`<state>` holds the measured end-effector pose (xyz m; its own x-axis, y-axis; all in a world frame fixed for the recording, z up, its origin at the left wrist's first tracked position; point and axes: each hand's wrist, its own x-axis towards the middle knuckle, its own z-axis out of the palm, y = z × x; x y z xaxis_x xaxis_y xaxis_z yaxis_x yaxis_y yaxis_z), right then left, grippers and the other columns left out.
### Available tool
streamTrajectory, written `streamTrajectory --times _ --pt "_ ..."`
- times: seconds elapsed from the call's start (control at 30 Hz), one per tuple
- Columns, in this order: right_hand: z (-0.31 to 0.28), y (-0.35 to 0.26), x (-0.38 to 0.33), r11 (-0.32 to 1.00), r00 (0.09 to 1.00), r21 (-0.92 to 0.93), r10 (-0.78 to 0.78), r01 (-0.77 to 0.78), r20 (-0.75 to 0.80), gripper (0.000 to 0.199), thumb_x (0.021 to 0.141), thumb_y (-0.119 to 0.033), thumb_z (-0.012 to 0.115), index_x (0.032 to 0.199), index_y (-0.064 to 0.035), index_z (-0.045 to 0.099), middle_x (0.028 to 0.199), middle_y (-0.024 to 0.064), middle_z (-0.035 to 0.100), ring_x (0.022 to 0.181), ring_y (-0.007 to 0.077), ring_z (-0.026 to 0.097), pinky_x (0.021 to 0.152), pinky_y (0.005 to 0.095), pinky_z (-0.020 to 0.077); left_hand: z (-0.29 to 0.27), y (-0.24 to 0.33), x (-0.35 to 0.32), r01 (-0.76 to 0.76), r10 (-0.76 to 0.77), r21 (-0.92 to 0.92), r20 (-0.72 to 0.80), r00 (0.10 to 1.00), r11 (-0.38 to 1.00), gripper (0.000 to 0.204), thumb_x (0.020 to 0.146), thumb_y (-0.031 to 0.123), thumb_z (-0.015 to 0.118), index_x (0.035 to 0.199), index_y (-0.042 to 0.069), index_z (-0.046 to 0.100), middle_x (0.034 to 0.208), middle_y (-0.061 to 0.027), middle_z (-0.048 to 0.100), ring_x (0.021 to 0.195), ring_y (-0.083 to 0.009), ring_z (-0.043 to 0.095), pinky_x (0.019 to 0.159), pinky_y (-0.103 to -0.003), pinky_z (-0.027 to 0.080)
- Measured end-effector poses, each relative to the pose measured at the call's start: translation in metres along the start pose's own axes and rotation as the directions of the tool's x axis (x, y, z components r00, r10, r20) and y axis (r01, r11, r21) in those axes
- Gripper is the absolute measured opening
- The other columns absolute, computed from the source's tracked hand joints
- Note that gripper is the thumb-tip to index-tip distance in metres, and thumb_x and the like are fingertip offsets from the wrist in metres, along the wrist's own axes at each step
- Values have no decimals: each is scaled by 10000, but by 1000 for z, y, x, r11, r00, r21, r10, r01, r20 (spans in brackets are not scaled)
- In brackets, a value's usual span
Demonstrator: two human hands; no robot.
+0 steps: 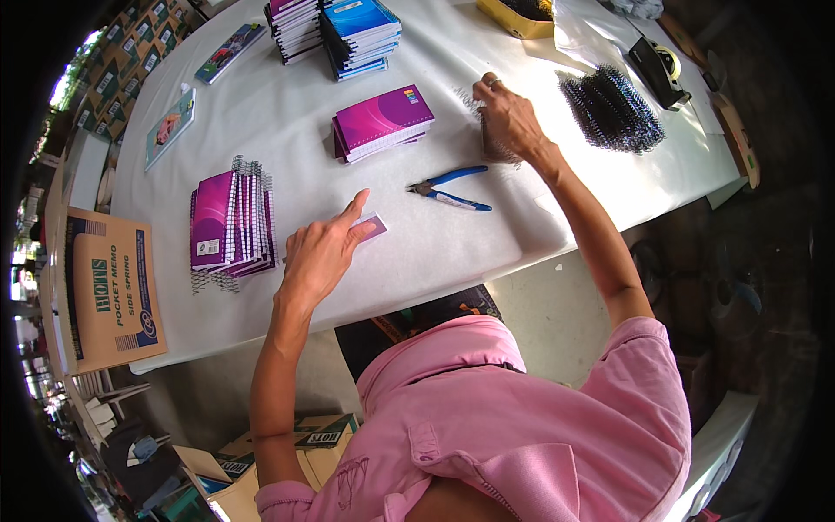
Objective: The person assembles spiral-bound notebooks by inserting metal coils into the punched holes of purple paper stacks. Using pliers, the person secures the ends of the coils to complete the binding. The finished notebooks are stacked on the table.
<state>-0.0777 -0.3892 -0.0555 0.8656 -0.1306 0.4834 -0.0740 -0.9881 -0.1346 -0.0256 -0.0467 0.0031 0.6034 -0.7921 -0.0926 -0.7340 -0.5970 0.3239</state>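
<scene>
My left hand (317, 248) lies over a small purple notebook (376, 229) on the white table, thumb on its cover and index finger stretched past it; the hand hides most of it. My right hand (513, 122) reaches farther out, fingers curled down onto a small pile of thin spiral binding coils (500, 150). Coil ends poke out beside the fingertips, which are partly hidden. Between the hands lie blue-handled cutting pliers (450, 187). A stack of purple notebooks (383, 120) sits beyond them. Left of my left hand are stacked purple notebooks (230, 217) with long coils sticking out.
A heap of dark coils (611, 109) and a tape dispenser (658, 71) occupy the right side. Blue notebooks (361, 35) are piled at the back beside a yellow tray (517, 17). Two thin booklets (170, 129) lie far left. A cardboard box (113, 291) stands at the left edge.
</scene>
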Motion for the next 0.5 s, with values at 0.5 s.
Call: streamTrajectory --times 0.5 --pt "11 -41 -11 996 949 -46 86 -75 304 316 836 40 533 1111 -33 670 1096 138 585 956 302 628 775 403 547 10 -6 -1 -12 9 -48 -67 998 999 460 948 372 563 1391 269 494 802 -220 659 782 -439 620 667 -482 483"
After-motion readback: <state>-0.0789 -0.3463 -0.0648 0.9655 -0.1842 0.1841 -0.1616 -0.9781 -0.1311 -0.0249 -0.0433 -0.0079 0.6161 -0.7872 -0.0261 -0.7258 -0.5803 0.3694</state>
